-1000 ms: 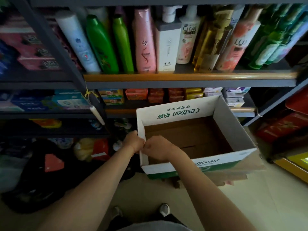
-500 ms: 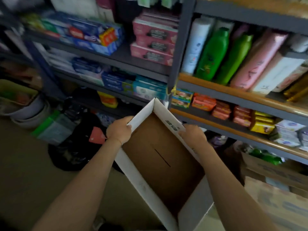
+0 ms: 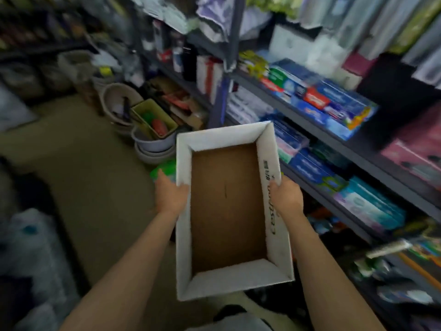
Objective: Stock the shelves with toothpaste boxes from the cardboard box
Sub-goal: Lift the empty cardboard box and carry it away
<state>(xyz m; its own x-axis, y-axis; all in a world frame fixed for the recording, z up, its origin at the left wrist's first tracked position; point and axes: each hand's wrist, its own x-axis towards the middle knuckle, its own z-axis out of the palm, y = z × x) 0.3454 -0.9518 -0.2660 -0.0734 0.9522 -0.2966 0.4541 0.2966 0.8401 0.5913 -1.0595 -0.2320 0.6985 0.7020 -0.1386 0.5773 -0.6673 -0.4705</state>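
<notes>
**Empty cardboard box held beside toothpaste shelves**

A cardboard box [image 3: 226,206] is held in the air in front of the person, above the floor [image 3: 83,175]. It is white outside, plain brown inside, with nothing in it. Dark lettering runs along its right wall. The left wall is gripped by the left hand [image 3: 170,197], the right wall by the right hand [image 3: 286,199]. Toothpaste boxes [image 3: 319,101] are stacked on the shelves [image 3: 338,144] to the right.
</notes>
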